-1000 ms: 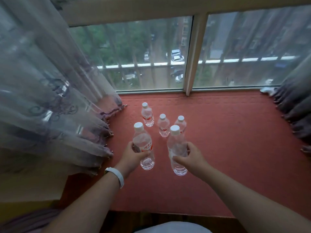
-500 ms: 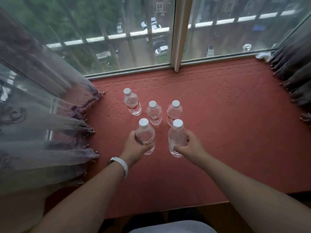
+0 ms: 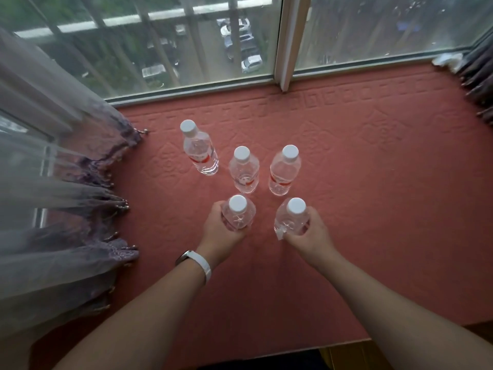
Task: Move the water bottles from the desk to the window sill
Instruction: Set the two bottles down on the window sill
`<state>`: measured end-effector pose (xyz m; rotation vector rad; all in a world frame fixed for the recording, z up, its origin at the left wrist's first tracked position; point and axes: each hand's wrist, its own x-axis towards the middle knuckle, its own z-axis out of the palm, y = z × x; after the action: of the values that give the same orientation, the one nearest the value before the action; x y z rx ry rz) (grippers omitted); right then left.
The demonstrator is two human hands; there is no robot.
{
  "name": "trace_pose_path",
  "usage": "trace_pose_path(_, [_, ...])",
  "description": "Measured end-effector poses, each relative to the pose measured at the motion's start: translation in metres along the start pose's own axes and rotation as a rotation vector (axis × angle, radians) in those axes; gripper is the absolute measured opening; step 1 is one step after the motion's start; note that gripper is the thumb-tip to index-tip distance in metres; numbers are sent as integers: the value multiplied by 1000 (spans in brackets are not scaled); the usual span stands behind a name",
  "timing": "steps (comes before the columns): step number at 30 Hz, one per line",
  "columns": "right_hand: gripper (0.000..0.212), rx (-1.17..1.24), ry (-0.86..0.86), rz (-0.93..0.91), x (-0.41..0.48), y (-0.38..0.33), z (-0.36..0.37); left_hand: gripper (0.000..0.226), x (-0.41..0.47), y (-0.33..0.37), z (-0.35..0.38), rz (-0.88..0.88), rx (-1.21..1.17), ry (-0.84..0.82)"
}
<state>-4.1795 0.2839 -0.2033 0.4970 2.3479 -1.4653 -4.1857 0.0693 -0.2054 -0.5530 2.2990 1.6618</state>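
Two bottles in hand on the sill (image 3: 373, 182)

Left hand (image 3: 217, 233) grips one bottle (image 3: 238, 213), right hand (image 3: 310, 233) grips another (image 3: 292, 218).

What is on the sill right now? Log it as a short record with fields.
place: window sill with a red patterned cover
bottles in view: five, all upright, white caps
left hand: wrapped around the near left bottle
right hand: wrapped around the near right bottle
free bottles: far left bottle, middle bottle, far right bottle, standing apart behind the held pair
wrist: white band on the left arm
left side: sheer curtain
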Motion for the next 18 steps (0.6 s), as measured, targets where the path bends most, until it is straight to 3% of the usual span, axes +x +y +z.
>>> trace_pose_path(9, [76, 7, -31, -1, -4, 10, 0, 62, -9, -17, 2, -4, 76, 39])
trace_pose_path(18, [85, -76, -50, 36, -36, -19, -23, 85, -63, 14, -31, 23, 221, 40])
